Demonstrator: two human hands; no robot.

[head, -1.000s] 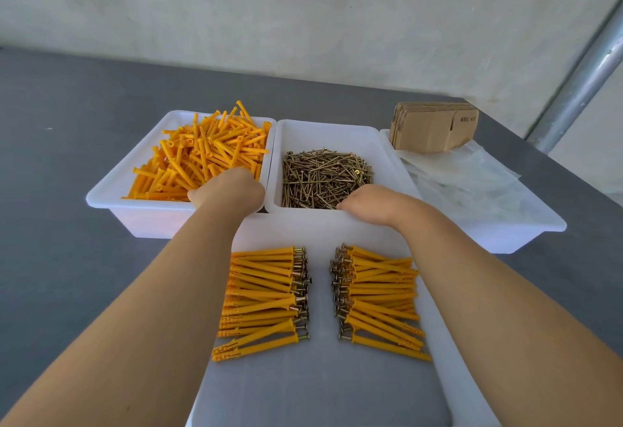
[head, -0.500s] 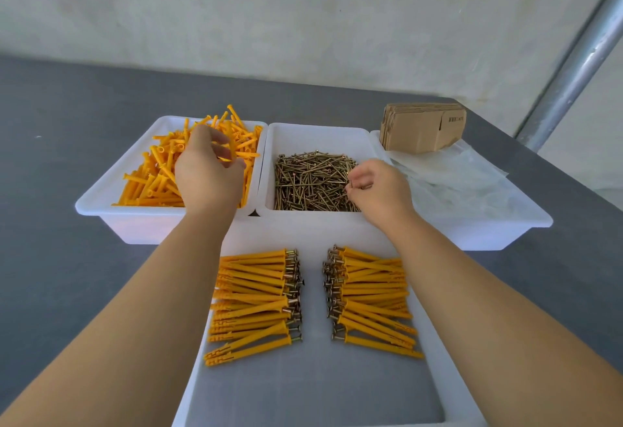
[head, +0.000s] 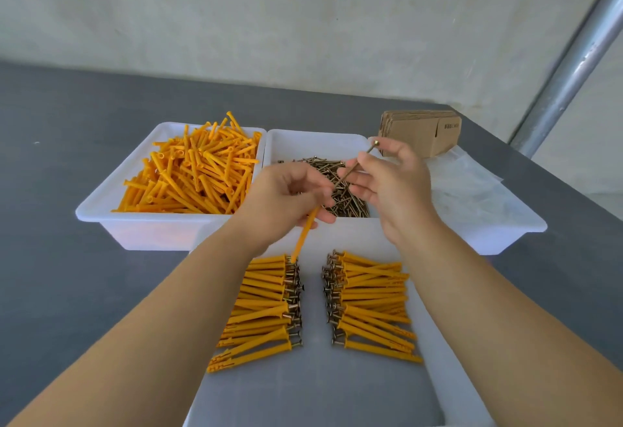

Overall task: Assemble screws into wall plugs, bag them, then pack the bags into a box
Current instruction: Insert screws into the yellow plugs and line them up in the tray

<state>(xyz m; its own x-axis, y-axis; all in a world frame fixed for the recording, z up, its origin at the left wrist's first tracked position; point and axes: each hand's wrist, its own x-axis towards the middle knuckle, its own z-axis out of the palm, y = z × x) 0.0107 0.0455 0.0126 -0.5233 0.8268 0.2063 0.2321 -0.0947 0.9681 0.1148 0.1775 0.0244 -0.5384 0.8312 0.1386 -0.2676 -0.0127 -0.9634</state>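
Observation:
My left hand (head: 286, 197) grips an orange wall plug (head: 305, 232) that slants down toward the near tray. My right hand (head: 391, 184) pinches a brass screw (head: 354, 168), its tip pointing at the plug's top end between the two hands. Both hands hover over the front of the white bin of loose screws (head: 333, 187). Left of it a white bin (head: 111, 197) holds a heap of orange plugs (head: 199, 173). Two rows of assembled plugs with screws (head: 266, 308) (head: 371, 305) lie on the near white tray (head: 435, 342).
A stack of flat cardboard boxes (head: 421, 130) stands at the back right, above a white bin of clear plastic bags (head: 472, 197). The grey table (head: 50, 275) extends to the left. A metal pole (head: 573, 62) rises at the right.
Both hands came out of the bins, the left one with a plug and the right one with a screw, and met above the screw bin's front edge.

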